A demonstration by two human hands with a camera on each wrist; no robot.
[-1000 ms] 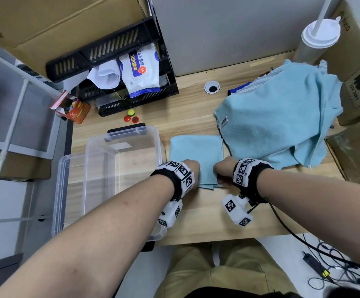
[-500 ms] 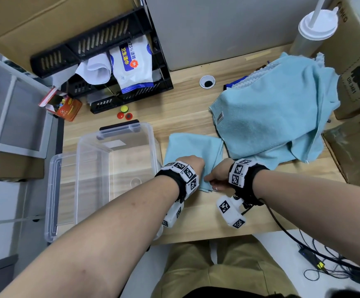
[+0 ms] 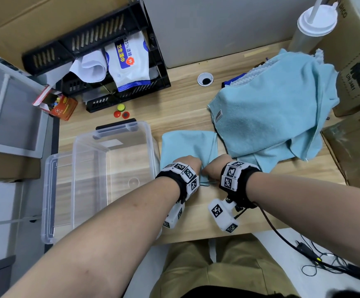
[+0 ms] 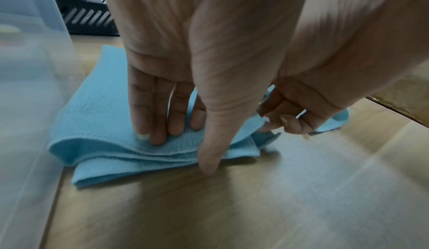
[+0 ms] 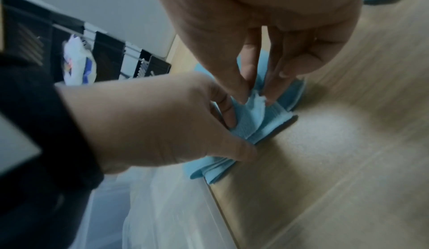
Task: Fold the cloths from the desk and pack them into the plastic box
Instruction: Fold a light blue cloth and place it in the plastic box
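Observation:
A folded light-blue cloth (image 3: 187, 145) lies on the wooden desk (image 3: 196, 117), right beside the clear plastic box (image 3: 76, 145). My left hand (image 3: 193, 163) holds its near edge, fingers on top (image 4: 157, 124) and thumb against the stacked layers. My right hand (image 3: 214, 165) pinches the near right corner of the same cloth (image 5: 255, 113) between thumb and fingers (image 5: 241, 95). The two hands nearly touch. Nothing shows inside the box. A loose pile of blue cloths (image 3: 271, 117) sits to the right.
A black rack (image 3: 110, 61) with wipes stands at the back left, with small coloured caps (image 3: 121, 111) in front of it. A lidded cup with a straw (image 3: 312, 24) and cardboard boxes (image 3: 357, 72) line the right side. A cable runs off the desk's front edge at the lower right.
My right hand has slid left along the cloth's near edge until it is next to my left hand. The cloth's near right corner is now bunched up between the fingers.

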